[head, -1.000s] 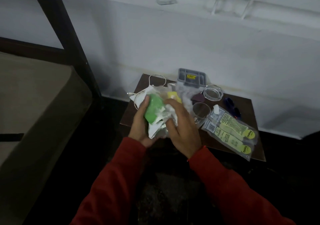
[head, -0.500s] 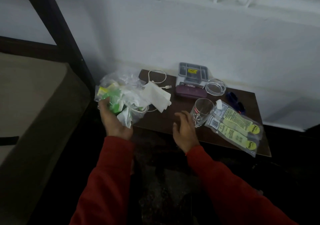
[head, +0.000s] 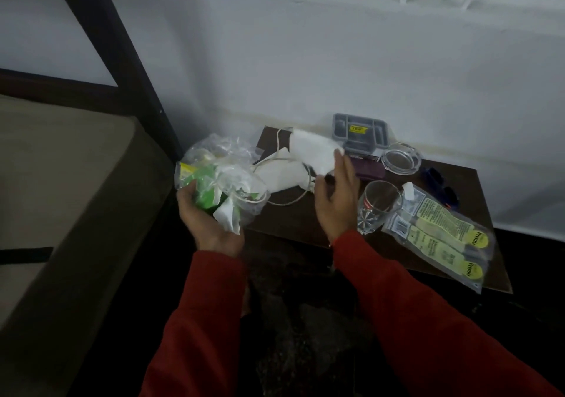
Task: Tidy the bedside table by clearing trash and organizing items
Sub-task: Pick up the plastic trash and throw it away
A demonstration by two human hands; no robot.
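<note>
My left hand (head: 211, 225) holds a bundle of trash (head: 220, 179): clear plastic, green and yellow wrappers and white paper, just off the left edge of the small brown bedside table (head: 305, 222). My right hand (head: 336, 198) pinches a white tissue (head: 312, 152) and lifts it above the table's back left part. A second white tissue (head: 281, 176) and a white cable (head: 290, 201) lie under it on the table.
On the table stand a drinking glass (head: 379, 204), a glass ashtray (head: 400, 161), a grey tray (head: 360, 130), a purple case (head: 367, 168), a blue object (head: 440, 182) and a packet of tubes (head: 443, 240). A bed (head: 61, 182) and dark post (head: 122, 60) are left.
My left hand carried the trash bundle off to the left of the table. My right hand let go of it, reached forward and took hold of a white tissue.
</note>
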